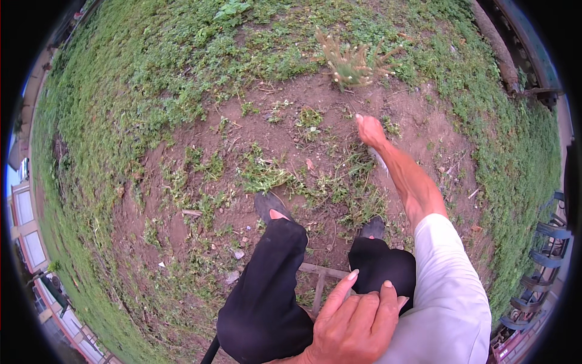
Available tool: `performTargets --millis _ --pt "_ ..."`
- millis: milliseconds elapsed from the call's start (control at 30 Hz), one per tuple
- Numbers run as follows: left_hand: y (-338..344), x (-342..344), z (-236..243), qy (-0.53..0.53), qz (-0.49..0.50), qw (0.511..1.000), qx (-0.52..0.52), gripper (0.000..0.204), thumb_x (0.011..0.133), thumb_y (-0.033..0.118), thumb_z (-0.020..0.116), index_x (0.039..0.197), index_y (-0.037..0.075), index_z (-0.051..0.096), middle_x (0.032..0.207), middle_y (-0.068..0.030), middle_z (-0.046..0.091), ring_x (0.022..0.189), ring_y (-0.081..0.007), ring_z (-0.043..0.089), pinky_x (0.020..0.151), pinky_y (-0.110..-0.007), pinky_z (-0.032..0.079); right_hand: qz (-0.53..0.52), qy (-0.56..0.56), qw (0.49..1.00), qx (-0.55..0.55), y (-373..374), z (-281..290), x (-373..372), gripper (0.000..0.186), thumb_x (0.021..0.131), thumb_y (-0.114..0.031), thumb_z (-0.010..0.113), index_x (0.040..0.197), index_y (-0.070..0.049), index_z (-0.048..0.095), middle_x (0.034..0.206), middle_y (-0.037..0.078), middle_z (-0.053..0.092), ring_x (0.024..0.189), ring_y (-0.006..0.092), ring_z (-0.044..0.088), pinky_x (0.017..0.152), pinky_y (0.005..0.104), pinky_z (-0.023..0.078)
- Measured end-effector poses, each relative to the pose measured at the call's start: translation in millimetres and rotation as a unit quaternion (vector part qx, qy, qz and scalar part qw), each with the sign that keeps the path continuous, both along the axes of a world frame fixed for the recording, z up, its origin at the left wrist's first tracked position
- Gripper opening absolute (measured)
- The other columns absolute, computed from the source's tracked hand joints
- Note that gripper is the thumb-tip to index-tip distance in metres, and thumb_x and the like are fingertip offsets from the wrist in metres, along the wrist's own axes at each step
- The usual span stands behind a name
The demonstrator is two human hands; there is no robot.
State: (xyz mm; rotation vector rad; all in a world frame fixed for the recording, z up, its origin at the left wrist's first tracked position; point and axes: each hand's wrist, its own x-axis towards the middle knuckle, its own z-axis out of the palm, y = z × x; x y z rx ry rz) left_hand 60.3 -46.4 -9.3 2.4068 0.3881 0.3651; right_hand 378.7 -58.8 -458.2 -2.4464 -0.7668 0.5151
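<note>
While the right hand [371, 131], clenched, any contents hidden, is nearer, the shrub [350, 71] fans out just beyond it; the left hand [354, 324], half curled, grip unclear, lies back.

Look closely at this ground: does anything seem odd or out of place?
The spiky, brownish clump of stems beyond the right hand stands out: pale-tipped and perhaps dried, unlike the leafy green plants around it. A small white scrap on the soil to the left also looks stray.

Soft, even daylight is spread over the soil [424, 127] — shadows barely cast — while the building [25, 232] toward nine o'clock is visibly bowed.
</note>
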Motion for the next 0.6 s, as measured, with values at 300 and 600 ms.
performTargets --millis 300,600 --pt "3 -4 -6 -0.009 0.001 1.0 -0.026 0.019 0.083 0.014 0.07 0.091 -0.003 0.067 0.063 -0.0054 0.045 0.057 -0.0201 0.051 0.088 -0.042 0.053 0.01 -0.023 1.0 -0.013 11 17 -9 0.056 0.101 -0.041 0.04 0.084 0.007 0.063 0.083 0.034 0.062 0.085 0.0519 0.061 0.074 0.0584 0.045" --pt "-1 -6 -12 0.037 -0.022 0.998 -0.046 0.019 0.083 0.014 0.069 0.091 -0.002 0.067 0.064 -0.0058 0.045 0.057 -0.0202 0.051 0.089 -0.043 0.053 0.139 0.035 0.99 0.001 136 93 -29 0.053 0.106 -0.04 0.033 0.081 0.002 0.055 0.069 0.018 0.057 0.06 0.0305 0.056 0.054 0.0497 0.046"
